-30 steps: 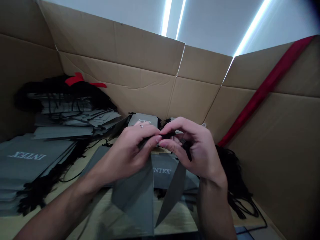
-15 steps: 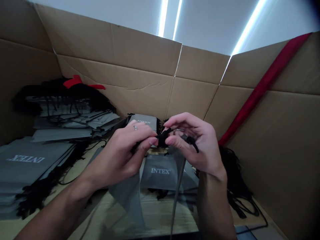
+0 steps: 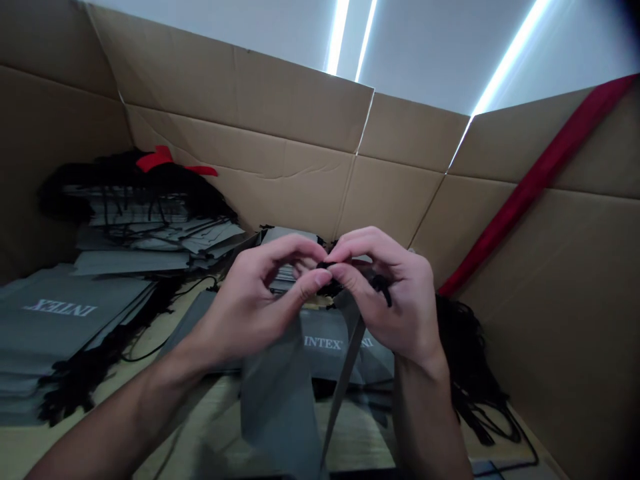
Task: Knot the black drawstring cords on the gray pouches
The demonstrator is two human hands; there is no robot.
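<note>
Fingertips of my left hand [image 3: 260,287] and my right hand [image 3: 400,293] meet at mid-view, pinching a small bunch of black cord [image 3: 325,265]. Part of that cord is hidden behind the fingers. A knotted black cord end [image 3: 383,289] sticks out against my right palm. Below the hands hangs a grey fabric pouch [image 3: 280,400], its edge turned towards me; its upper part is covered by my hands. Behind it lie more grey pouches [image 3: 323,330] printed INTEX.
Stacked grey pouches [image 3: 70,340] with black cords fill the left side. A further pile [image 3: 145,230] behind carries a red strip [image 3: 155,159]. Loose black cords [image 3: 470,367] lie at right. Cardboard walls [image 3: 280,133] surround the wooden table [image 3: 200,433], with a red band [image 3: 530,193] across the right one.
My left hand has turned, and its fingertips now meet those of my right hand at the cord. The hanging pouch has swung slightly right. The camera view has shifted a little.
</note>
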